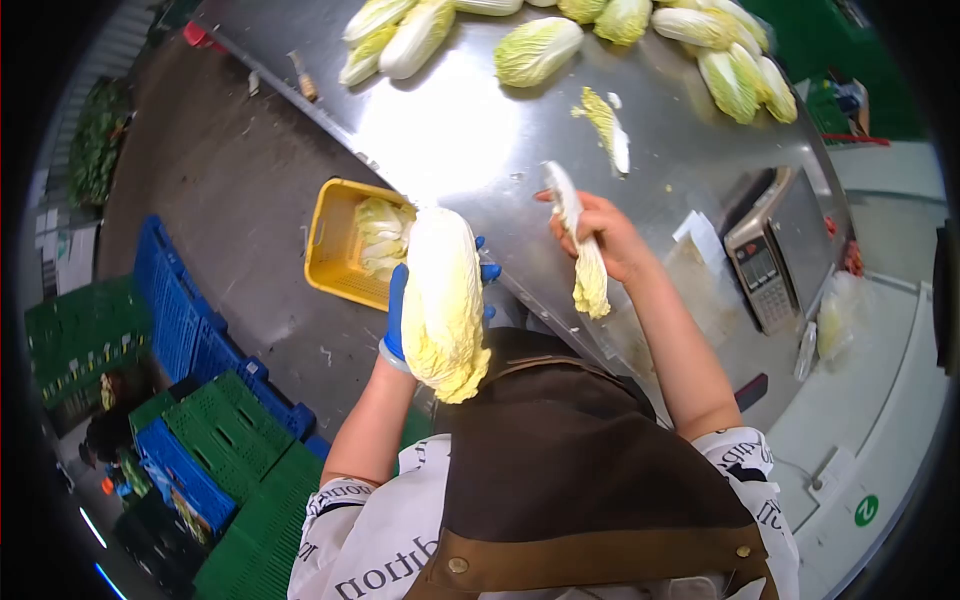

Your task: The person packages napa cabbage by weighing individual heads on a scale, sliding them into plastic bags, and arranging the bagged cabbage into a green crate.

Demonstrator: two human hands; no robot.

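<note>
A whole napa cabbage [442, 300], white at the stem end and yellow at the leafy end, rests in my left hand [396, 310]. That hand wears a blue glove, and its fingertips show at the cabbage's right side. Bare and closed, my right hand [610, 238] grips a single loose cabbage leaf [580, 240] with a pale rib and a yellow tip, held over the table's near edge. Below and left of the cabbage, a yellow crate [322, 240] on the floor contains several pulled-off leaves [381, 240].
Several napa cabbages [540, 52] lie along the far side of the steel table [460, 130], with a torn leaf [605, 128] nearer. A scale [765, 255] stands at right beside a plastic bag [842, 315]. Blue crates [180, 300] and green crates [235, 425] fill the left.
</note>
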